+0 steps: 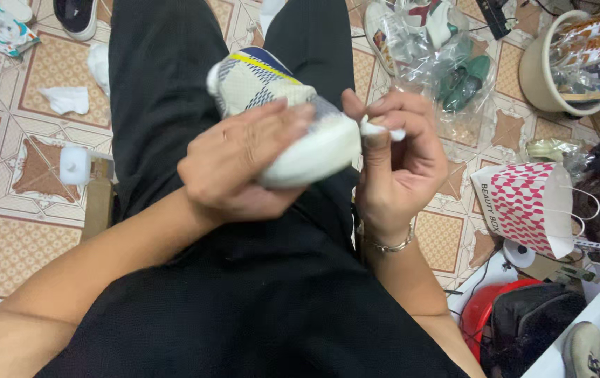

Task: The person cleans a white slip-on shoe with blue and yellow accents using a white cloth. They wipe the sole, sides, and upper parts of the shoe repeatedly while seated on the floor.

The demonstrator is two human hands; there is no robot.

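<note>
The left hand [244,168] gripped a shoe [282,115] over the lap, fingers wrapped round its sole. The right hand [398,150] pinched a white wipe [377,129] at the heel; short, firm strokes would likely suit best.

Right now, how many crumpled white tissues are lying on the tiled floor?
2: one crumpled tissue on the tile at upper left, another tissue just beside the black trouser leg. More may be hidden behind the legs or the bags.
</note>
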